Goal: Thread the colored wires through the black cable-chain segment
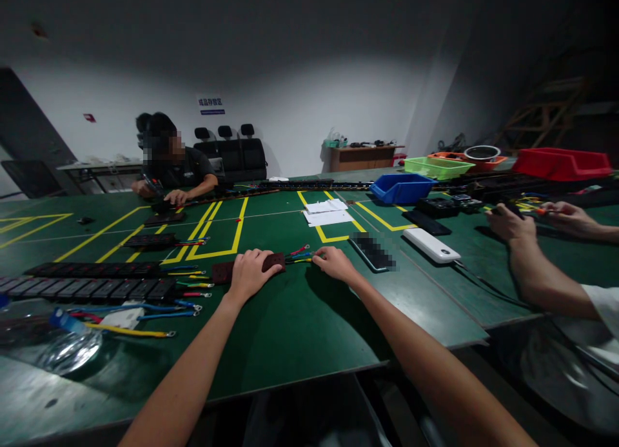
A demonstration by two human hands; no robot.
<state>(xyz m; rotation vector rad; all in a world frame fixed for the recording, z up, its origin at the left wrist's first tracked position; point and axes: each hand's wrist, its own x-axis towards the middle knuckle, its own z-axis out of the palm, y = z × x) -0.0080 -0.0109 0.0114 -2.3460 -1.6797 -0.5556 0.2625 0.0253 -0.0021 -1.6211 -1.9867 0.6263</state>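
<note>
Near forearms (188, 369) were outstretched; a dark-red block (223, 273) was clasped by the left hand (251, 274), its right-end wires (298, 258) pinched by the right hand (334, 264).

Dim light leaves the wall (290, 105) darkening toward the top, with a pale sheen on the worktop (425, 305), a shadow below the right hand (334, 264), stretched edges and pixelated blocks over the phone (363, 249).

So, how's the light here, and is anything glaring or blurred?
Head view: the wall darkens toward the top; a dark shadow lies beneath the right hand. Same head view: pale glare on the green tabletop, glints on the clear bottle, and blocky pixelation over part of the smartphone.
</note>
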